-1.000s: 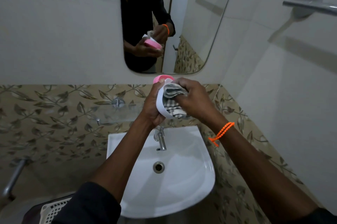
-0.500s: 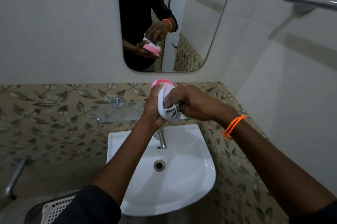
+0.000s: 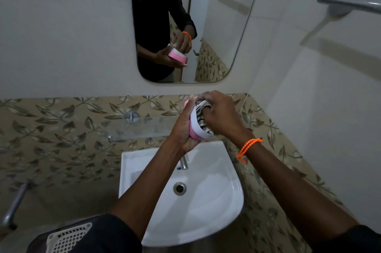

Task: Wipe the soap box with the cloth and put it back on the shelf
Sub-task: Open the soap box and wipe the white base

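Wiping underway | left hand (image 3: 181,129) grips soap box (image 3: 195,129) over sink (image 3: 226,201) | right hand (image 3: 220,114) presses bunched cloth (image 3: 203,108) inside | glass shelf (image 3: 144,129) awaits box's return

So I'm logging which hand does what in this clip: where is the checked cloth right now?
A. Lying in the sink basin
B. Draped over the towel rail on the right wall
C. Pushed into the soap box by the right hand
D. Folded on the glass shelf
C: the right hand presses the checked cloth into the open soap box, which the left hand grips above the sink.
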